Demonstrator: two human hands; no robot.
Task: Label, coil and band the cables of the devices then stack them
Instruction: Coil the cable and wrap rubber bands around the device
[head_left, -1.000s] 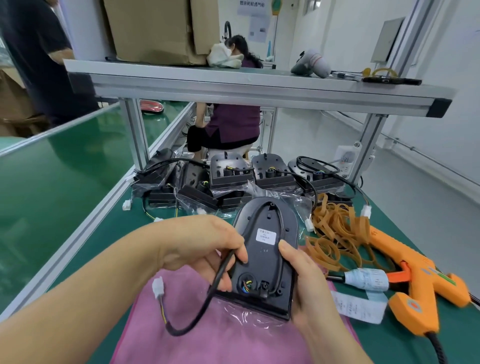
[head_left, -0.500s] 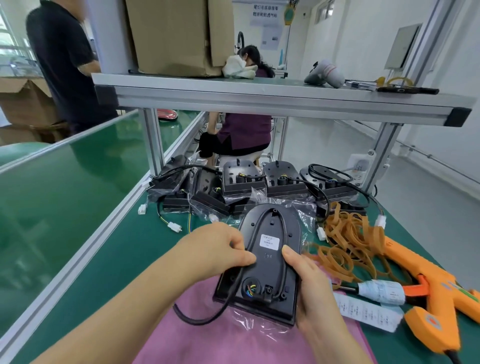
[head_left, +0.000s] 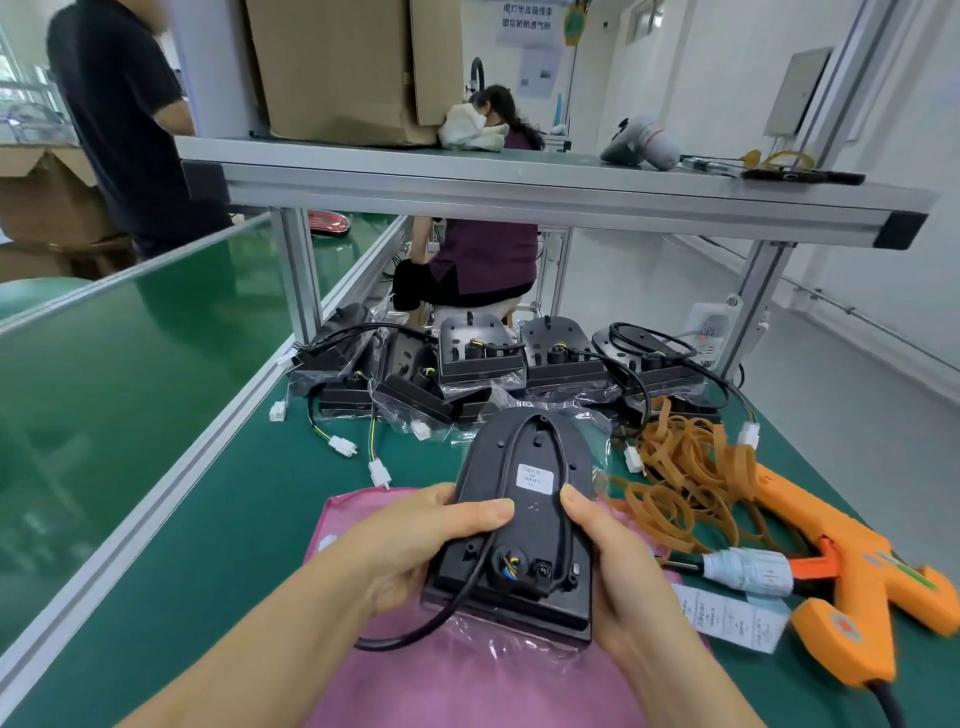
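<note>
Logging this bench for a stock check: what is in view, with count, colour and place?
device: one, black, held over the cloth
cable: one, black, looped on the device's back, tail hanging left
label: one, white, on the device's back
other devices: several, black, at the table's far end
rubber bands: a pile, tan, right of the device
glue gun: one, orange, far right
cloth: one, pink, under the hands
table: one, green
left hand: grips the device's left edge
right hand: grips its right edge
</note>
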